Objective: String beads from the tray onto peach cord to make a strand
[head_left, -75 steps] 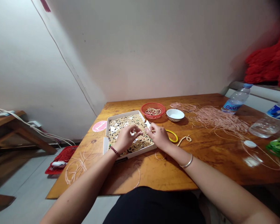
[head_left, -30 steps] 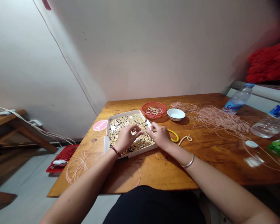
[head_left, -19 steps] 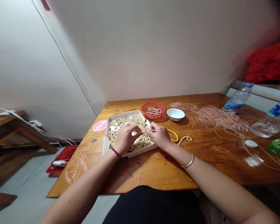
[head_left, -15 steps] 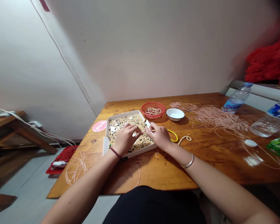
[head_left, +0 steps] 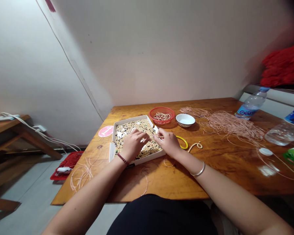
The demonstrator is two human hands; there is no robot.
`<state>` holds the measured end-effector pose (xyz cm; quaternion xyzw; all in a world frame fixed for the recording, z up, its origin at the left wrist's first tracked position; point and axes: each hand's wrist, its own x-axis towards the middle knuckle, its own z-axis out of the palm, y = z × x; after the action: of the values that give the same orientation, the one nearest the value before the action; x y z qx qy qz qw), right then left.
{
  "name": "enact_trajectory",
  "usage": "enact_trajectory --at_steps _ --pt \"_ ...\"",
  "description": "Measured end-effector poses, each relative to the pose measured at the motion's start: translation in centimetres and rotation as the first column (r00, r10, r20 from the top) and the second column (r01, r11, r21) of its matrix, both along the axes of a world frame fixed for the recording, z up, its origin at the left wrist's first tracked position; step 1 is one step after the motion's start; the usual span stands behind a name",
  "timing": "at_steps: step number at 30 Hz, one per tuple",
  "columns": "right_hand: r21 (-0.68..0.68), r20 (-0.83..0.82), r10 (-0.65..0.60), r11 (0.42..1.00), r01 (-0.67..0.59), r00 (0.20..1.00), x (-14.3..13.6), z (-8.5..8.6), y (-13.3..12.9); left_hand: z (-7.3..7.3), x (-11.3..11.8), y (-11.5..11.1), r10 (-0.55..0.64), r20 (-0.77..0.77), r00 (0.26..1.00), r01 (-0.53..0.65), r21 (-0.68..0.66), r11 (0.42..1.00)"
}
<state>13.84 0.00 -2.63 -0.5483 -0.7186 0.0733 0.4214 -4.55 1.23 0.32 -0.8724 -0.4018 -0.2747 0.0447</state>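
A white box full of pale and dark beads lies on the wooden table, slightly turned. Over its middle is my left hand, its fingers bent and thumb near the fingertips; what it pinches is too small to make out. My right hand is closed at the box's right edge, with a short beaded strand between thumb and fingers. A small gap separates the hands. Just right of my right hand are a yellow ring and a short string of pale beads.
Behind the box stand a red basket with strands and a white bowl. Pink cords spread to the right, near plastic bottles. More cords lie at the left, beside a round pink sign.
The whole view has shifted slightly, so things on the table appear a little further right. Both hands keep nearly the same places over the box, with small finger movements.
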Motion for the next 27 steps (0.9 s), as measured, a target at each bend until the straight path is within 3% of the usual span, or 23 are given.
enact_trajectory --at_steps 5,17,27 --pt "-0.049 -0.131 0.053 0.997 -0.06 0.99 -0.04 -0.24 0.19 -0.1 0.01 0.07 0.008 0.027 1.0 -0.008 -0.005 1.0" --pt "-0.063 -0.145 0.062 0.995 -0.072 0.988 -0.08 -0.29 -0.02 -0.4 -0.03 0.22 -0.003 0.074 0.997 0.005 -0.028 1.0" --pt "-0.063 -0.053 0.006 0.998 -0.01 0.999 -0.27 -0.17 -0.42 -0.52 -0.08 0.31 -0.019 0.063 0.998 0.022 -0.036 0.999"
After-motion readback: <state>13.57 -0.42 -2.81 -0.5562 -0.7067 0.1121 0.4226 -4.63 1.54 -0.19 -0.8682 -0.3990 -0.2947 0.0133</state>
